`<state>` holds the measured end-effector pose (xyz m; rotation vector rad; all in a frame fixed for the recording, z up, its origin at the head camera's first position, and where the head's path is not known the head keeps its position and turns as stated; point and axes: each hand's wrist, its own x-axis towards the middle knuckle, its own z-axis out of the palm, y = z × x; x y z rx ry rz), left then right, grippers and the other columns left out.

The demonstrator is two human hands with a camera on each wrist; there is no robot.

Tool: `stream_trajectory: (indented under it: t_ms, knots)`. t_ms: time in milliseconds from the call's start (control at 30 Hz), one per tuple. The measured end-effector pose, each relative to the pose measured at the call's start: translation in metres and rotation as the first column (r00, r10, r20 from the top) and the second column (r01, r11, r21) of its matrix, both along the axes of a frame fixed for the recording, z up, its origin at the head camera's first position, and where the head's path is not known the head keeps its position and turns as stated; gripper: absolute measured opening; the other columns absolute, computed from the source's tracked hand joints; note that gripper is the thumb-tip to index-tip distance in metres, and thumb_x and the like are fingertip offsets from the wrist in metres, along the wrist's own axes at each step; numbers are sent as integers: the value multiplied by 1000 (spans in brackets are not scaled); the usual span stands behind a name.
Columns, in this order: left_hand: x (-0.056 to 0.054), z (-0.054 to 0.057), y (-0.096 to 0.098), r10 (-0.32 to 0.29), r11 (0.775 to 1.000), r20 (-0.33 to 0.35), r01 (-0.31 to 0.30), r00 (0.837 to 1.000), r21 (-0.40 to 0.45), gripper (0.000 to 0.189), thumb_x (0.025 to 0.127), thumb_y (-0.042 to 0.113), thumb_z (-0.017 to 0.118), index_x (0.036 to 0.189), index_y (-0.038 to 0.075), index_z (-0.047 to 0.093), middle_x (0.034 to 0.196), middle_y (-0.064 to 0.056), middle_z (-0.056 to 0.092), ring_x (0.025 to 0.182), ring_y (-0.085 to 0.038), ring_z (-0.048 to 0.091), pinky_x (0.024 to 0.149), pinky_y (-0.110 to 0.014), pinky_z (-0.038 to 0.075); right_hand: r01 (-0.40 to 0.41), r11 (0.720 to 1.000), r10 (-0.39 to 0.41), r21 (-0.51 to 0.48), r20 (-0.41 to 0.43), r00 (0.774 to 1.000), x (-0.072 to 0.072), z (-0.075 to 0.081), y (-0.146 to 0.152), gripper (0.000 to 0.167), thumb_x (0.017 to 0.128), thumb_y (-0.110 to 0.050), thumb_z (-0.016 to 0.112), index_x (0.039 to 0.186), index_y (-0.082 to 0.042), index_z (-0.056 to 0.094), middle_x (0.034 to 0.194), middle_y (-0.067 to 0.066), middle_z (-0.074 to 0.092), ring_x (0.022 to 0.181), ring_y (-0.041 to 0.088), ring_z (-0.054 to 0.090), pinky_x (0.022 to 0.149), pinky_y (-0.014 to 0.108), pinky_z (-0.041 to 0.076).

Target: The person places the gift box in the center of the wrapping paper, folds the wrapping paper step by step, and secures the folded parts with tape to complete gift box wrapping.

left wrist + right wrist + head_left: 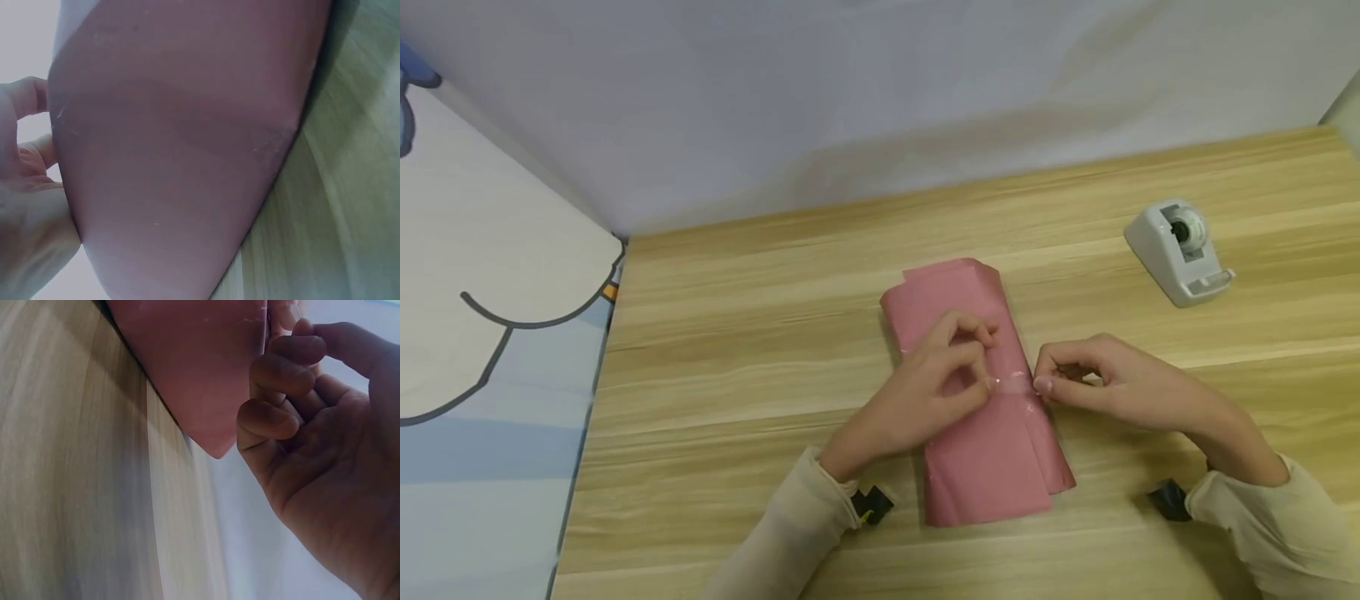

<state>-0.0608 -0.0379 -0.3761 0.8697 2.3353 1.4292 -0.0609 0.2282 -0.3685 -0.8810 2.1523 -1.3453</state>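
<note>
A pink wrapped package, with folded paper flaps at its ends, lies lengthwise on the table. Across its middle runs a short strip of clear tape. My left hand is over the package, thumb and forefinger pinching the tape's left end. At the package's right edge my right hand pinches the tape's other end between thumb and forefinger. In the right wrist view, the right hand's other fingers are curled. The left wrist view shows mostly the package's side, which partly hides the left hand.
A white tape dispenser with a clear roll stands at the back right of the wooden table. Behind the table hangs a pale cloth. A printed cartoon sheet borders the left side.
</note>
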Motion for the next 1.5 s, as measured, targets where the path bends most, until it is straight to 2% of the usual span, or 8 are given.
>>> stream_trajectory:
  t_ms: [200,533,833,1100,1500]
  knots:
    - [2,-2,2,-5,998,-113,-2,994,-69,19,93,12,68,79,14,54,126,-6,48,135,-22,48,119,-39,41,-9,1000,9,27,-13,1000,-2,-1,2,20,103,-5,59,89,-18,65,78,-4,60,74,7,56,66,25,45]
    - [4,-3,5,-17,996,-236,-3,972,-86,23,89,9,68,75,14,50,120,-8,48,119,-21,47,109,-35,41,0,1000,0,27,12,1000,-4,-7,3,21,102,-5,62,87,-19,65,77,-7,62,72,6,56,65,26,45]
    - [5,-3,8,-1,993,-276,-31,961,-111,19,85,5,65,76,14,50,117,-8,46,122,-25,45,111,-37,40,47,998,-48,47,12,999,-6,-9,3,20,101,-7,63,87,-20,66,77,-10,61,71,7,54,63,26,44]
    - [6,-3,10,17,991,-295,-55,955,-124,18,81,5,66,74,15,52,114,-7,46,120,-26,45,112,-40,39,45,998,-46,37,9,999,-7,-13,4,18,100,-3,63,87,-15,67,77,-11,60,72,6,54,64,26,45]
    - [8,-2,14,15,981,-330,-78,944,-178,24,76,5,71,71,15,51,112,-7,45,117,-26,44,110,-40,38,46,999,-46,19,22,999,-7,-16,4,21,98,-1,63,87,-18,67,79,-13,59,73,5,54,64,25,43]
